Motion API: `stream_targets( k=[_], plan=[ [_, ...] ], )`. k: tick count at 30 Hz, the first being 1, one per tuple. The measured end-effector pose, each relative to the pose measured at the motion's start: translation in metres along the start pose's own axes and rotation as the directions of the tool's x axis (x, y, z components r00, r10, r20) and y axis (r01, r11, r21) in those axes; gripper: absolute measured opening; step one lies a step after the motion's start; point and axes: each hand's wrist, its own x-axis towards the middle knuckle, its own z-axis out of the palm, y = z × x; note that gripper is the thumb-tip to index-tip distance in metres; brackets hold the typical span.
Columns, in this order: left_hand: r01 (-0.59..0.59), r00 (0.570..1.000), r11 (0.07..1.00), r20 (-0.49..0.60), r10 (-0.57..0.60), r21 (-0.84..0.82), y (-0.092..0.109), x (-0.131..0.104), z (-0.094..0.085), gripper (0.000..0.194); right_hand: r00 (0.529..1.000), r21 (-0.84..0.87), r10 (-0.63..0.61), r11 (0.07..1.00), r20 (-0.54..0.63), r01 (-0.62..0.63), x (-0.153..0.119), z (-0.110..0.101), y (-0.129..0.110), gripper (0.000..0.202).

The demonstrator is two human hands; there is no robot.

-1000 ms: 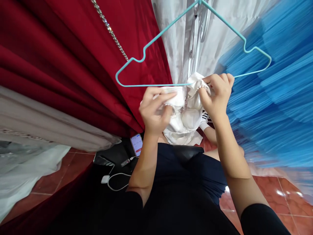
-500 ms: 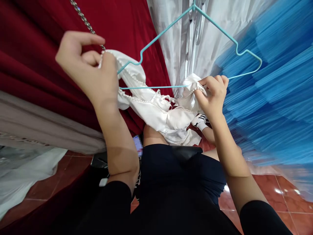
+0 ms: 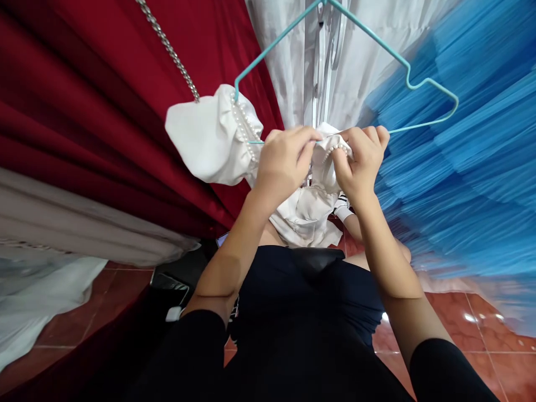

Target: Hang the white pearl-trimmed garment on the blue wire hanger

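A white garment (image 3: 201, 139) with pearl trim hangs over the left end of a light-blue wire hanger (image 3: 368, 38), its lower part resting above my lap. My right hand (image 3: 362, 159) is closed on the garment's pearl-edged right part, close to the hanger's bottom bar. Beside it, my left hand (image 3: 287, 159) has its fingers pinched together at the bar, touching or nearly touching the white cloth; its fingertips are partly hidden, and what they grip is too small to make out. The hanger's right end sticks out bare beyond my right hand.
A metal chain (image 3: 170, 50) hangs before a red curtain (image 3: 125, 111) on the left. Blue tulle (image 3: 469, 167) fills the right. White drapes (image 3: 285, 61) hang behind the hanger. A striped white shoe (image 3: 342, 205) shows below, over red floor tiles (image 3: 494, 318).
My left hand has let go of the garment's left part and moved right, beside my right hand. That part of the garment now drapes over the hanger's left end.
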Motion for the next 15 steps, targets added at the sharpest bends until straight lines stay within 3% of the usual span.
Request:
stream_targets(
  k=[4, 6, 8, 10, 11, 13, 15],
  plan=[
    [0.063, 0.998, 0.996, 0.017, -0.064, 0.058, 0.001, -0.012, 0.012, 0.026, 0.985, 0.075, -0.146, 0.987, 0.086, 0.14, -0.006, -0.024, -0.005, 0.026],
    [0.06, 0.998, 0.997, 0.02, -0.061, 0.041, -0.001, -0.012, 0.01, 0.027, 0.975, 0.055, -0.22, 0.974, -0.011, 0.221, -0.009, -0.042, -0.001, 0.029],
    [0.072, 0.996, 0.997, 0.049, -0.073, 0.028, -0.002, -0.01, 0.005, 0.026, 0.944, -0.047, -0.242, 0.97, -0.223, 0.238, -0.01, -0.06, 0.014, 0.023],
    [0.087, 0.993, 0.996, 0.081, -0.089, 0.028, -0.003, -0.008, 0.002, 0.026, 0.886, -0.156, -0.209, 0.975, -0.415, 0.157, -0.006, -0.079, 0.04, 0.017],
    [0.09, 0.991, 0.995, 0.093, -0.093, 0.03, -0.003, -0.007, 0.001, 0.026, 0.885, -0.148, -0.126, 0.987, -0.448, 0.066, -0.001, -0.088, 0.056, 0.019],
    [0.094, 0.989, 0.995, 0.109, -0.097, 0.037, -0.002, -0.007, -0.002, 0.026, 0.906, -0.093, -0.013, 0.995, -0.423, -0.029, 0.012, -0.103, 0.086, 0.031],
    [0.096, 0.987, 0.994, 0.122, -0.101, 0.044, 0.001, -0.007, -0.004, 0.025, 0.917, -0.143, 0.056, 0.982, -0.394, -0.121, 0.03, -0.114, 0.108, 0.029]
  ],
)
